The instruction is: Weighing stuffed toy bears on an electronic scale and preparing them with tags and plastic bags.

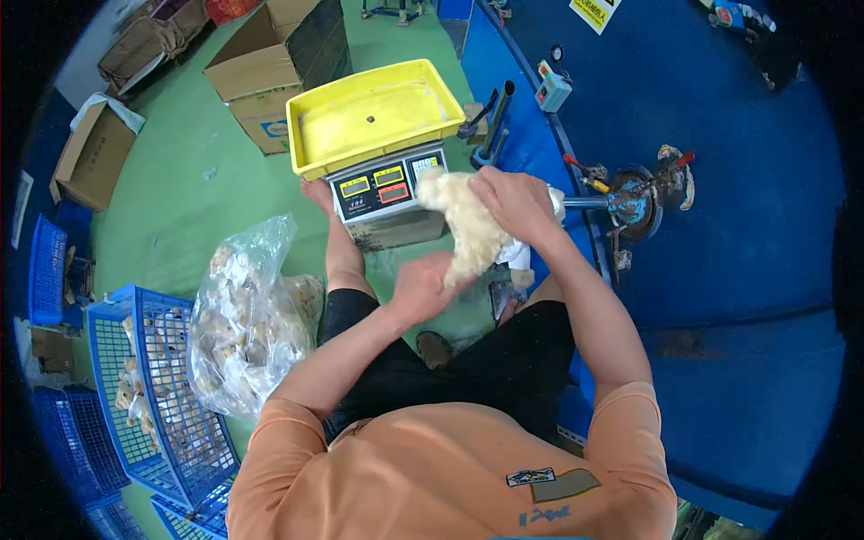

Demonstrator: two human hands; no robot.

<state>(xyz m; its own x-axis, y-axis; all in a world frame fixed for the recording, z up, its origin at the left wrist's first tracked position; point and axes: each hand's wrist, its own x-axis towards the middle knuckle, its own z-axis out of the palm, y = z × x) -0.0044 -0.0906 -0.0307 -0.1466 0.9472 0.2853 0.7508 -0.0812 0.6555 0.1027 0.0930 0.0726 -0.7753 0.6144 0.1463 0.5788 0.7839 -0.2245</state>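
A cream plush toy skin (470, 220), limp and fluffy, hangs in front of me, with white cloth parts (515, 254) showing at its right side. My right hand (520, 205) is closed over its upper part, thumb on top. My left hand (423, 288), a little blurred, pinches a lower limb of the toy. A metal tube (587, 203) juts from the blue machine (720, 252) and reaches the toy behind my right hand. Whether the toy sits around the tube's end is hidden by that hand.
Ahead stands a digital scale (382, 191) bearing a yellow tray (378, 121). To my left are a clear bag of plush pieces (247, 333) and a blue crate (162, 387). Cardboard boxes (270, 81) stand farther off. Upright pipes (495, 126) rise beside the scale.
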